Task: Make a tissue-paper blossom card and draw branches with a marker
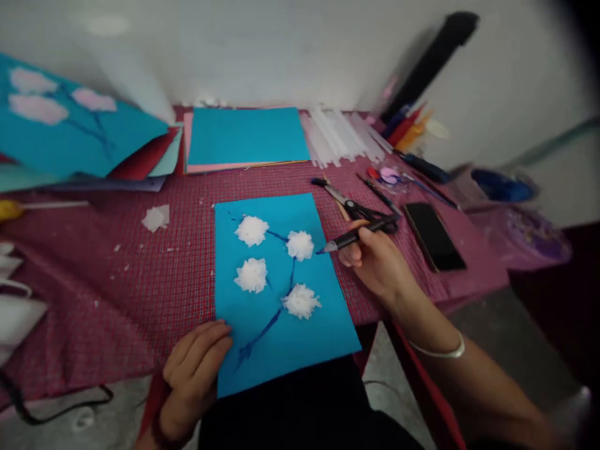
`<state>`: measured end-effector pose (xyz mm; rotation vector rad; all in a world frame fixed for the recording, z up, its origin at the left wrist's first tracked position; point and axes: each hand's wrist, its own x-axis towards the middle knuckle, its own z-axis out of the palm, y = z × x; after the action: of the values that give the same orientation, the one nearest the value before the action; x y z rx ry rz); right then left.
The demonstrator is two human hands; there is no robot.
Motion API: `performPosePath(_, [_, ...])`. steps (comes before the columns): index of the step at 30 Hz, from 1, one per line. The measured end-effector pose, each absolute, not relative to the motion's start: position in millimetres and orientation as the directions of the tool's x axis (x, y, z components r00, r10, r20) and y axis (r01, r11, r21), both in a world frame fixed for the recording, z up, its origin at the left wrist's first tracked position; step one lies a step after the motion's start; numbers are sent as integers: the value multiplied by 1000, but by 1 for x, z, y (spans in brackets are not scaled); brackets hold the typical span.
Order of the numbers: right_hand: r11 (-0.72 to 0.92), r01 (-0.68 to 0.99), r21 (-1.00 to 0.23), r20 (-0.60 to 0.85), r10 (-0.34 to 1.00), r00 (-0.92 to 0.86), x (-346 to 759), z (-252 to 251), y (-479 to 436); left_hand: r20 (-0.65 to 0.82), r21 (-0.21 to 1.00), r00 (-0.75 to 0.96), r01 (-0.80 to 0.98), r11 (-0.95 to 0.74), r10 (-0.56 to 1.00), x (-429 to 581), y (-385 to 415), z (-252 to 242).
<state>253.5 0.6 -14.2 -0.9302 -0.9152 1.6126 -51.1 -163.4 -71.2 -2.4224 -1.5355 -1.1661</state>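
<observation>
A blue sheet of paper (281,350) lies in front of me, its lower edge reaching over the table edge. Several white ruffled paper flowers (302,300) sit on it, with dark blue lines (267,328) drawn between some of them like a branch. My right hand (375,256) grips a black marker (349,239); its blue tip is over the sheet's right side, just right of the upper right flower. Whether the tip touches the paper I cannot tell. My left hand (199,356) rests at the sheet's lower left edge, fingers laid against it, holding nothing else.
Right of the sheet lie scissors (356,209) and a phone (434,236). Behind are stacked coloured sheets (248,134) and white translucent strips (340,137). A finished-looking flower picture (135,134) stands at left. White scraps (156,218) dot the red checked cloth (126,275).
</observation>
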Motion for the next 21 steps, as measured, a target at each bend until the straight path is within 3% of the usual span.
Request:
performPosePath(7, [-202,-439,-875,-132,974,-185,269,0,-45,628,348,309,710,-612,715,-37,-164,-53])
performPosePath(11, [-194,-445,-874,-144,979,-144,295,7,-88,632,340,275,742,-578,724,-34,-199,-40])
performPosePath(13, [-172,-436,-883,-127,983,-132,309,8,-106,601,485,140,719,-498,787,-40,-220,-43])
performPosePath(14, [-157,-434,-887,-114,986,-124,315,7,-113,520,636,18,660,-401,854,-43,-229,-47])
performPosePath(15, [-140,-434,-890,-100,988,-115,320,6,-118,314,818,-93,531,-220,945,-44,-235,-51])
performPosePath(16, [-123,-434,-892,-86,991,-105,324,5,-121,82,922,-110,387,-33,991,-44,-239,-56])
performPosePath(18, [-83,-432,-898,-51,995,-85,329,2,-124,-195,961,-48,192,201,980,-36,-242,-63])
performPosePath(21, [-30,-403,-915,-3,998,-68,325,-3,-118,-273,958,41,105,268,961,-13,-235,-69])
